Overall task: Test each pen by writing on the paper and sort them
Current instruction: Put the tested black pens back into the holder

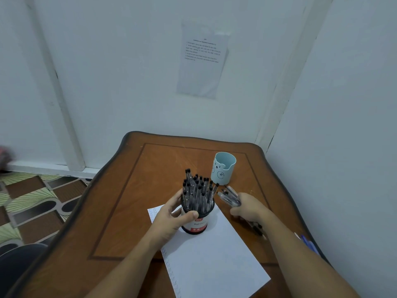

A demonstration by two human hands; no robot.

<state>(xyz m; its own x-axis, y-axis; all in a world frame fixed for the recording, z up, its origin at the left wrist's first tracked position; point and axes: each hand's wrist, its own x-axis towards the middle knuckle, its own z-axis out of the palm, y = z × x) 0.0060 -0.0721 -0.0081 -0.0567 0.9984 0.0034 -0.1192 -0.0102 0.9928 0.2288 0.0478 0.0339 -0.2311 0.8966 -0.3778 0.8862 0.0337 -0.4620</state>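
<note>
A corner of a room is seen, closed in by pale walls (129,82), with a printed sheet (202,61) fixed to the far one and a patterned floor (32,201) showing at the left. A brown wooden table (133,190) with a darker inlaid border is pushed into that corner. On it a white paper (214,254) is laid at a slant, with small marks along its left edge and the rest bare. A black tub (194,224) with a red and white label is stood upright on the paper's far corner and is packed with upright pens (197,188), black ends uppermost. A pale blue cup (223,168) with a bear face is set beyond the tub and to its right, apart from it; what it holds cannot be told. The tub is gripped by the left hand (169,218), with the thumb laid across the front below the rim and the fingers wrapped round the far side. A bundle of clear pens (228,196) is held in the curled fingers of the right hand (249,206); its long axis runs up and to the left, so that its free ends lie between tub rim and cup, near both. The right hand is judged the nearer to the cup, while the bare paper lies on the near side of both hands. A few loose pens (256,227) are seen on the wood under the right wrist, and blue pens (308,243) at the right edge.
</note>
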